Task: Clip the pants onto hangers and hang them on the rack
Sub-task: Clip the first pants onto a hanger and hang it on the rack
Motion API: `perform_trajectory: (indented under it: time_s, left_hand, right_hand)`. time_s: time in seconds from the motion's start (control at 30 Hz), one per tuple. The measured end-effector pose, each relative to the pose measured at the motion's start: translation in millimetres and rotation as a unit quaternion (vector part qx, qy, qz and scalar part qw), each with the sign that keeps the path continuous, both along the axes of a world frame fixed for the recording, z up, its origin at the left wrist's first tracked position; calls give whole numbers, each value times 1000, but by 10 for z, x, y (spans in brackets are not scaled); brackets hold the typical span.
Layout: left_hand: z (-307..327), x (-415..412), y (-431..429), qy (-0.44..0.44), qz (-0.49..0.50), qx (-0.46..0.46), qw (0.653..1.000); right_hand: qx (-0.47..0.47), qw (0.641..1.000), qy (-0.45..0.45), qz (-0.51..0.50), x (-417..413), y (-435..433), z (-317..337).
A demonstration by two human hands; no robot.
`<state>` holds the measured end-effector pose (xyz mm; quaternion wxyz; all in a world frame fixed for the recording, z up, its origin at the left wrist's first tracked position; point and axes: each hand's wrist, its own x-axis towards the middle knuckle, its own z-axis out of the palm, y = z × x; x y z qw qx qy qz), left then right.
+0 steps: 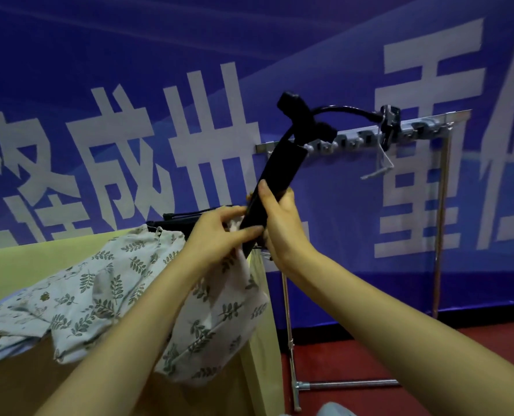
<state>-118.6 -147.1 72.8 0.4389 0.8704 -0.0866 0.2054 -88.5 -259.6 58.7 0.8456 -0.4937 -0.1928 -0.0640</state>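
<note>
Right hand (pixel 279 226) grips the stiff black hanger (pixel 275 172); left hand (pixel 219 232) pinches the soft, light pants (pixel 114 283) beside it. Hold the waistband edge taut.

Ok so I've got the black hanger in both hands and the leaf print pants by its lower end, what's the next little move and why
Probably press the lower clip shut on the waistband. The right hand grips the long black clip hanger, tilted upward, while the left hand pinches the white leaf-print pants against its lower end. Most of the fabric lies draped over the yellow-green table, and the metal rack behind holds no pants.
</note>
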Motion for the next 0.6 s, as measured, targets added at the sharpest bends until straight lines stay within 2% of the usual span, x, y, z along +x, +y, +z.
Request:
perform_trajectory:
  time_s: [0.03, 0.1, 0.17, 0.27, 0.33, 0.43, 0.5, 0.6]
  left_hand:
    - [9, 9, -20, -13, 15, 50, 999]
    - [30, 27, -28, -32, 44, 76, 996]
    - [6, 39, 13, -51, 52, 58, 996]
    - [-36, 26, 119, -79, 83, 17, 993]
    - [-34, 23, 208, -99, 92, -10, 991]
    - [21, 1, 314, -98, 82, -100, 987]
    - [37, -28, 382, -91, 65, -150, 982]
    - [32, -72, 462, -96, 57, -171, 979]
  right_hand:
    - [-7, 1000, 7, 6, 4, 10, 29]
    - [-53, 998, 10, 25, 13, 27, 77]
    - [-71, 994, -6, 78, 29, 33, 99]
    - [-31, 991, -9, 129, 89, 0, 57]
    - [-109, 987, 21, 113, 116, 20, -46]
    - [-304, 940, 33, 150, 104, 146, -306]
    - [-355, 922, 23, 153, 125, 221, -420]
    - [-420, 898, -26, 127, 191, 275, -488]
